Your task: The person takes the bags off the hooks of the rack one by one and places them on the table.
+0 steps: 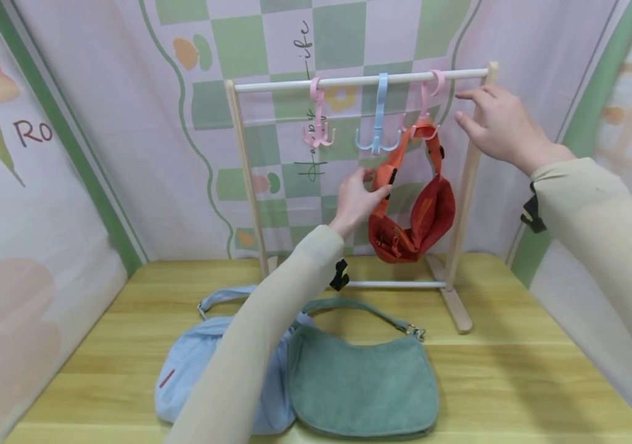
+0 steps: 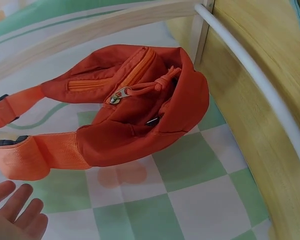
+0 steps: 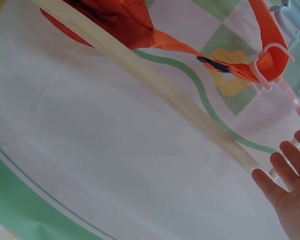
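Note:
An orange-red waist bag [image 1: 412,225] hangs by its strap [image 3: 272,65] from the right-hand pink hook hanger [image 1: 424,111] on the rack. Beside the strap's left side is my left hand [image 1: 356,200], its fingers loosely extended and its thumb tip right at the strap. In the left wrist view, the fingers [image 2: 20,212] lie apart from the webbing, and the bag's zippers face the camera. My right hand [image 1: 501,126] is raised by the rack's upper right end, holding nothing, fingers spread in the right wrist view.
The wooden rack's white bar [image 1: 349,81] also carries a blue hook hanger [image 1: 379,117] and another pink one [image 1: 317,117]. On the wooden table [image 1: 515,370] lie a light blue bag [image 1: 193,364], partly behind my left sleeve, and a green shoulder bag [image 1: 362,382]. Patterned cloth walls surround the table.

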The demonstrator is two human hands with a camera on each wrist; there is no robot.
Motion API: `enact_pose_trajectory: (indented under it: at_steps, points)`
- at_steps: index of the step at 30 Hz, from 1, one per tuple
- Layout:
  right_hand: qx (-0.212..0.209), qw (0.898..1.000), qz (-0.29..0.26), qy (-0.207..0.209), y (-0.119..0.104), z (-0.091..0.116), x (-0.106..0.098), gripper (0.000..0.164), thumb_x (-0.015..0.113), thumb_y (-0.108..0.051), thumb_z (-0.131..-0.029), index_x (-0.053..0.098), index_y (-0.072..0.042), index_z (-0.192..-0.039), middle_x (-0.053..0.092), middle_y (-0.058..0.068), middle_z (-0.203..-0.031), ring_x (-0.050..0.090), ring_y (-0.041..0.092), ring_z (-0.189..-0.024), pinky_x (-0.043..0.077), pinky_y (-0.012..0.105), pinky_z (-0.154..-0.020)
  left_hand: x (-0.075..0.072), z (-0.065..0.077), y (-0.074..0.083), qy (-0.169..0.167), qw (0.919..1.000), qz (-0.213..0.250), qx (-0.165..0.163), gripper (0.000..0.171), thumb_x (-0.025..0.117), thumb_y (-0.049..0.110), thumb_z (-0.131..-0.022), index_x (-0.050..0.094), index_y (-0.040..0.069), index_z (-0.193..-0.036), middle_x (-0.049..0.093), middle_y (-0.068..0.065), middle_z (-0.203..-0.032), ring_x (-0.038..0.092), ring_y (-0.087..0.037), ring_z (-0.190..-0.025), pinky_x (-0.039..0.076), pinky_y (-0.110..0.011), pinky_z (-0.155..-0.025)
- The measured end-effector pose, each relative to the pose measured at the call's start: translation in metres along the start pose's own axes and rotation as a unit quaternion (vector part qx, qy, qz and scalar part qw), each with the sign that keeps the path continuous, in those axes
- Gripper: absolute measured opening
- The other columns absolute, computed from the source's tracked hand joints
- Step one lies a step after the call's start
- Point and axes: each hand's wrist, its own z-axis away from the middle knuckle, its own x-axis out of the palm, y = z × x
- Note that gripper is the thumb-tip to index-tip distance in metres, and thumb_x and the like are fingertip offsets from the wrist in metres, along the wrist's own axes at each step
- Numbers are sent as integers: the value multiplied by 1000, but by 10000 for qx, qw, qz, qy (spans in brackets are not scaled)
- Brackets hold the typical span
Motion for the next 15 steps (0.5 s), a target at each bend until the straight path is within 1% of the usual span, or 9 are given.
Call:
enact_pose_trajectory:
  at_steps: [2, 5, 10, 15]
  points:
    - [5, 10000, 15, 11, 0, -3, -1, 48, 39, -28, -93, 35, -2, -134, 35, 27, -133, 33, 44, -119, 27, 59, -95, 2, 0, 0, -38, 10000, 5, -51, 47, 66, 38, -76, 52, 17, -116, 56, 1, -113, 53, -17, -104, 46, -23, -79]
    - [-79, 9999, 63, 83, 0, -6, -2, 48, 39, -27, -93, 35, -2, -134, 35, 25, -133, 39, 43, -110, 32, 58, -90, 4, 0, 0, -70, 9999, 14, -88, 49, 68, 37, -75, 51, 17, -117, 56, 1, -113, 54, -16, -101, 47, -22, -78]
    - [-221, 9996, 124, 121, -2, -11, -5, 47, 40, -26, -93, 34, -2, -134, 34, 24, -134, 40, 41, -100, 34, 57, -85, 7, -1, 0, -15, 9999, -17, -114, 50, 69, 36, -75, 50, 17, -118, 56, 1, -113, 55, -14, -98, 47, -22, -76]
    - [-188, 9994, 297, -31, -5, -14, -10, 48, 40, -26, -93, 32, -6, -136, 35, 26, -132, 37, 43, -112, 32, 58, -90, 11, -2, 0, 22, 9998, 8, -212, 51, 68, 35, -75, 49, 18, -119, 56, 2, -113, 55, -13, -98, 47, -21, -75]
